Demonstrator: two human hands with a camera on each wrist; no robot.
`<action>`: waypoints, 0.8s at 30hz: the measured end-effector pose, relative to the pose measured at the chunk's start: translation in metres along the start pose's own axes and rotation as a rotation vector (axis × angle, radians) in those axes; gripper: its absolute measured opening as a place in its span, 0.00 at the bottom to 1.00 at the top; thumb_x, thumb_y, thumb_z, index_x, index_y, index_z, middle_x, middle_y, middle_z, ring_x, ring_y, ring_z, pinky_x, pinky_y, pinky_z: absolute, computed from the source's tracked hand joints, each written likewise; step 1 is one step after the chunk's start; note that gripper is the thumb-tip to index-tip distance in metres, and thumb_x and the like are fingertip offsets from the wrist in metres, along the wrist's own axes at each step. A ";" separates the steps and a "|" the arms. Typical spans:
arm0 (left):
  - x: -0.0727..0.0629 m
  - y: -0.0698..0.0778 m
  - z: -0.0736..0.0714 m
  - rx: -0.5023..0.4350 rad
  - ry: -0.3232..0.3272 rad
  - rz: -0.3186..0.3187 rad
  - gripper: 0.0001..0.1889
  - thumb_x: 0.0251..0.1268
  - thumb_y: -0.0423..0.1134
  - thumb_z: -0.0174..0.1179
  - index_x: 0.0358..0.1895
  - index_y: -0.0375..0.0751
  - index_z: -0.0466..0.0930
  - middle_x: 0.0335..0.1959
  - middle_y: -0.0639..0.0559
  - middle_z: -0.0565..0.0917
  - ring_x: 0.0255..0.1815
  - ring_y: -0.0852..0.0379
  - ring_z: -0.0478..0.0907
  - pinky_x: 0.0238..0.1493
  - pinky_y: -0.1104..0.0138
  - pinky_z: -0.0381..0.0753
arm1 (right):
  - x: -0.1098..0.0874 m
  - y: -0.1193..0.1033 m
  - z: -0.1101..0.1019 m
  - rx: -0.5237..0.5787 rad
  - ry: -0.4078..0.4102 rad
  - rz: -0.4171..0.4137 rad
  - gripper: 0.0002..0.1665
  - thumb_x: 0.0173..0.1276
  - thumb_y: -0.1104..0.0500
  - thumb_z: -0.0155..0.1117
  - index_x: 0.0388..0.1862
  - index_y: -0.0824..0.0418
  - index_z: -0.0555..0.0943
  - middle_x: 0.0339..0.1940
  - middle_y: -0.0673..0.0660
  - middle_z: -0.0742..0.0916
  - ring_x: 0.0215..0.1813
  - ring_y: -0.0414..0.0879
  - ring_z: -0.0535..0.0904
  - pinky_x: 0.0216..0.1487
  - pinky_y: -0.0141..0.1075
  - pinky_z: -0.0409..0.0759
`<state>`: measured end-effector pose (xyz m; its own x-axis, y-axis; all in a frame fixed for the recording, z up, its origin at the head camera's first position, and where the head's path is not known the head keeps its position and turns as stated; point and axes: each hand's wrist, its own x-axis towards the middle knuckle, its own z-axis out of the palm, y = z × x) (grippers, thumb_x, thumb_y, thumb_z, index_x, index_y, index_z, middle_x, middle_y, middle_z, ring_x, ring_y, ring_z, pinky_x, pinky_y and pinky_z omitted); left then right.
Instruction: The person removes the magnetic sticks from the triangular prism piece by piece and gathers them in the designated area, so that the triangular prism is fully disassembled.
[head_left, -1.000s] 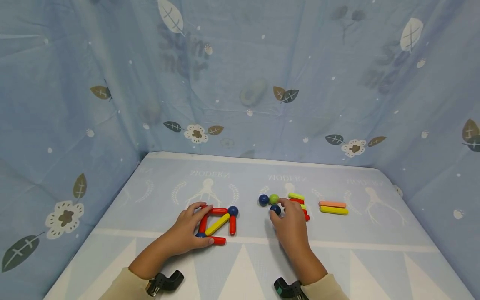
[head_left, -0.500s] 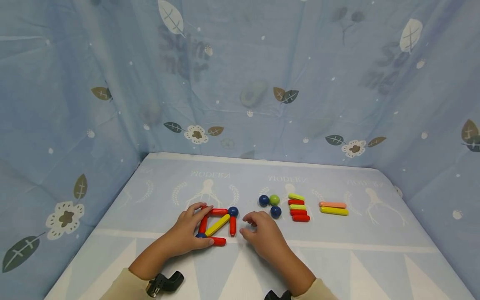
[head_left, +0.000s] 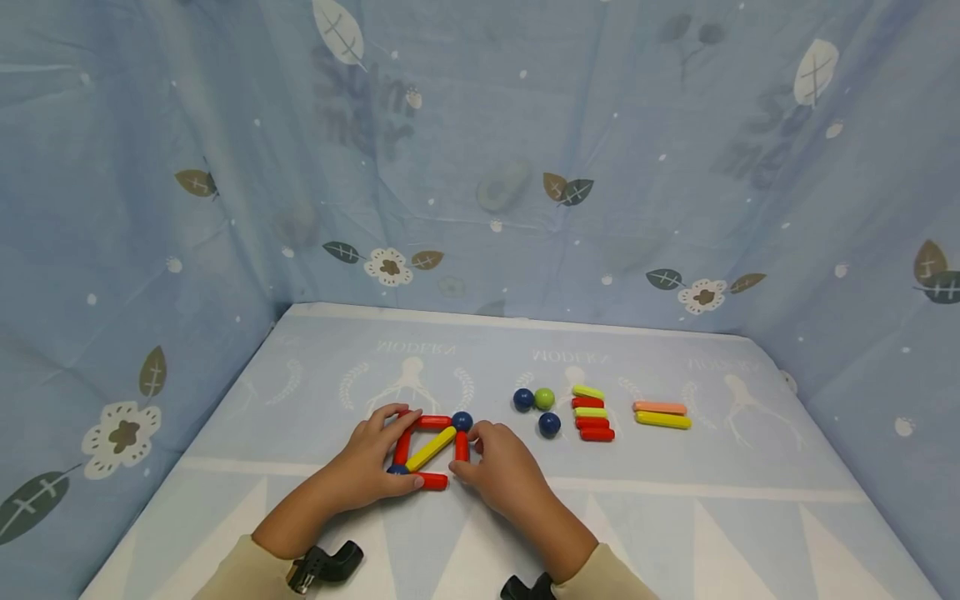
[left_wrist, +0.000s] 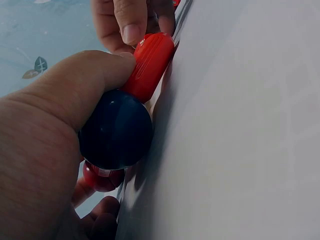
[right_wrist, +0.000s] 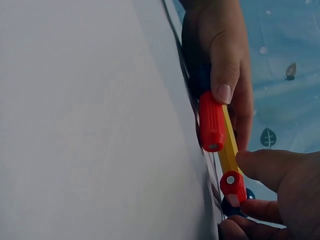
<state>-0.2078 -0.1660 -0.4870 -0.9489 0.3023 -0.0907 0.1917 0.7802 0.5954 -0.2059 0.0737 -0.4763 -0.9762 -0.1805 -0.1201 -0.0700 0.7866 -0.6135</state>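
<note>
**Q:** Rod-and-ball square (head_left: 429,450) — where does it lie, and who has hold of it?

**Me:** It lies flat on the pale blue mat (head_left: 675,517), and I take it as my landmark. My left hand (head_left: 367,467) holds its left side: the thumb is curled over the dark blue ball (left_wrist: 116,131) at the near-left corner and touches the near red rod (left_wrist: 149,65) beside it. My right hand (head_left: 502,475) is at its right side, fingers bent round the right-hand red rod (head_left: 462,446), whose round end shows between thumb and forefinger in the right wrist view.

**Q:** Any containers?

**Me:** None in view; everything lies loose on the mat, with blue leaf-printed cloth (head_left: 480,167) hung behind and to both sides.

**Q:** Count the pieces.

**Me:** In the square I can see four red rods, one yellow rod (head_left: 431,448) laid diagonally across, and two dark blue balls, one at the far-right corner (head_left: 462,421); the far-left corner is under my fingers. Right of the square lie three loose balls (head_left: 537,407), two dark blue and one green. Further right is a stack of five short rods (head_left: 592,413), yellow-green and red alternating. Furthest right lie two longer rods (head_left: 662,414) side by side, orange and yellow.

**Q:** Shapes and surfaces?

**Me:** Rods are smooth, round-ended cylinders with a small pale disc at each tip; the balls are glossy.
</note>
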 end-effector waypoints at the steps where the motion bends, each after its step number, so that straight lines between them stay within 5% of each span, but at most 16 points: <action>1: 0.000 0.000 0.000 0.000 -0.001 0.003 0.53 0.52 0.63 0.77 0.82 0.59 0.62 0.83 0.50 0.55 0.77 0.38 0.58 0.63 0.33 0.77 | 0.000 -0.001 0.000 0.000 0.002 0.005 0.27 0.61 0.43 0.81 0.53 0.54 0.82 0.39 0.48 0.83 0.40 0.44 0.77 0.43 0.39 0.83; 13: 0.002 -0.003 0.001 -0.001 -0.007 0.000 0.53 0.52 0.64 0.77 0.82 0.61 0.62 0.84 0.52 0.54 0.77 0.38 0.58 0.65 0.33 0.75 | 0.000 -0.002 -0.002 0.095 0.032 0.083 0.24 0.64 0.58 0.76 0.59 0.54 0.81 0.43 0.49 0.84 0.42 0.46 0.78 0.46 0.40 0.86; 24: 0.001 -0.002 0.001 0.001 -0.002 0.006 0.51 0.53 0.62 0.77 0.82 0.62 0.62 0.84 0.51 0.54 0.77 0.39 0.59 0.65 0.34 0.75 | 0.004 0.014 -0.004 0.323 0.245 0.052 0.09 0.71 0.61 0.70 0.49 0.51 0.87 0.43 0.50 0.83 0.45 0.46 0.78 0.42 0.32 0.86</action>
<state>-0.2092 -0.1666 -0.4896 -0.9472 0.3082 -0.0890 0.1976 0.7790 0.5950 -0.2112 0.0862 -0.4818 -0.9995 0.0314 0.0086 0.0104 0.5583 -0.8296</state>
